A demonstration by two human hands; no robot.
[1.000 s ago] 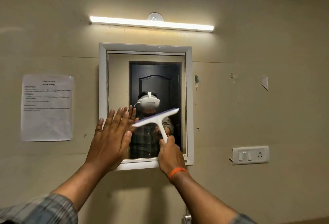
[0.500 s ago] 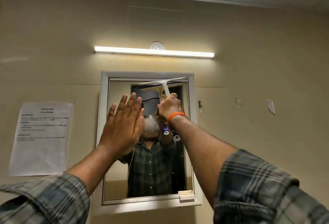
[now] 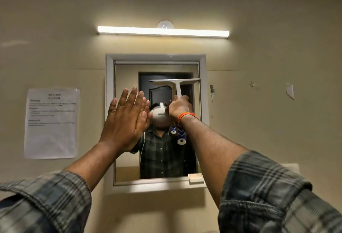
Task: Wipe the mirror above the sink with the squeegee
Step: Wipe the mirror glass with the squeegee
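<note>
Our right hand gripped the white squeegee against the mirror; our left hand lay spread flat, holding nothing.

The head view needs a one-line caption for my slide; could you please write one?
Right hand holds a white T-shaped squeegee against the white-framed wall mirror; open left hand braces beside it.

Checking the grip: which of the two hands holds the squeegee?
The right hand, the one with the orange wristband, grips the squeegee handle. The left hand is open and flat.
</note>
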